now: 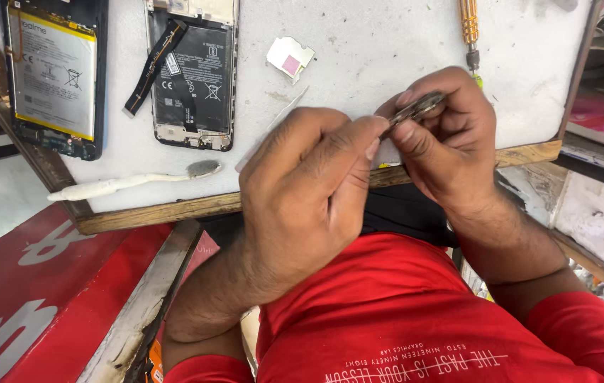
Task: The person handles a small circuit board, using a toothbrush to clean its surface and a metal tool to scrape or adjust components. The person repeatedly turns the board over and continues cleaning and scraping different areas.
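My right hand (451, 142) pinches a small dark metal part (419, 108) between thumb and fingers, just above the near edge of the white worktop (358, 50). My left hand (309, 184) is curled beside it, and its thumb and fingertip grip the left end of the same part. A thin pale strip-like tool (273, 128) pokes out from behind my left hand; whether that hand holds it is hidden. My red shirt fills the bottom of the view.
Two opened phones with bare batteries lie at the back left, one yellow-edged (53, 71), one black (192, 78). A white toothbrush (131, 183) lies near the wooden edge. A small silver piece with a pink square (289, 57) and an orange-handled screwdriver (468, 32) lie farther back.
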